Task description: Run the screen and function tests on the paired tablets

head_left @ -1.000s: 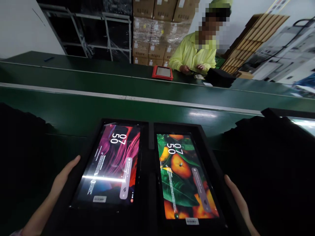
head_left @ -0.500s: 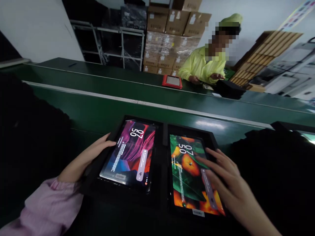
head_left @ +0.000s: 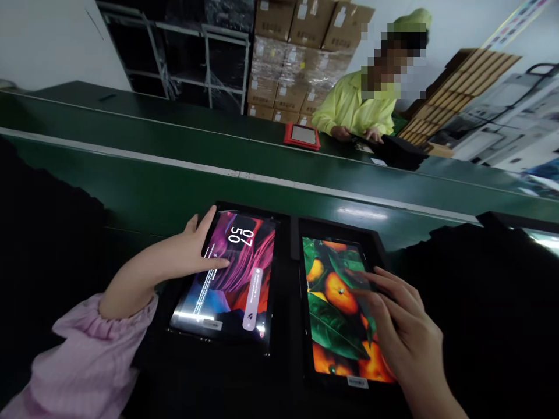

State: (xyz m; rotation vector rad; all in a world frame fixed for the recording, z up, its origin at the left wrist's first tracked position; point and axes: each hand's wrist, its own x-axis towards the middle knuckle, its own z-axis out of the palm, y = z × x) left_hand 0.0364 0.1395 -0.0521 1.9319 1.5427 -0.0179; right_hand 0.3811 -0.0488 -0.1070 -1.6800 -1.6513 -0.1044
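Note:
Two lit tablets lie side by side in black trays. The left tablet (head_left: pixel 238 279) shows a purple and red lock screen with a clock and a pale notification bar. My left hand (head_left: pixel 186 253) is at its left edge, thumb over the glass and fingers along the upper side; the grip underneath is partly hidden. On the right tablet (head_left: pixel 336 326) is a picture of oranges and green leaves, with no clock. My right hand (head_left: pixel 406 326) hovers over or touches its right side, fingers stretched and apart, holding nothing. Contact of the fingertips is unclear.
A light strip (head_left: pixel 244 174) crosses the green bench (head_left: pixel 174 137). Beyond it, a person in yellow (head_left: pixel 356 107) handles something dark near a red-framed item (head_left: pixel 302 135). Stacked cartons (head_left: pixel 288 73) stand behind. Dark bulky shapes (head_left: pixel 484 302) flank the trays.
My left hand has moved onto the left tablet, its thumb now over the screen, and glare there has shifted. The right tablet's clock and notification have vanished; my right fingers have drawn closer together.

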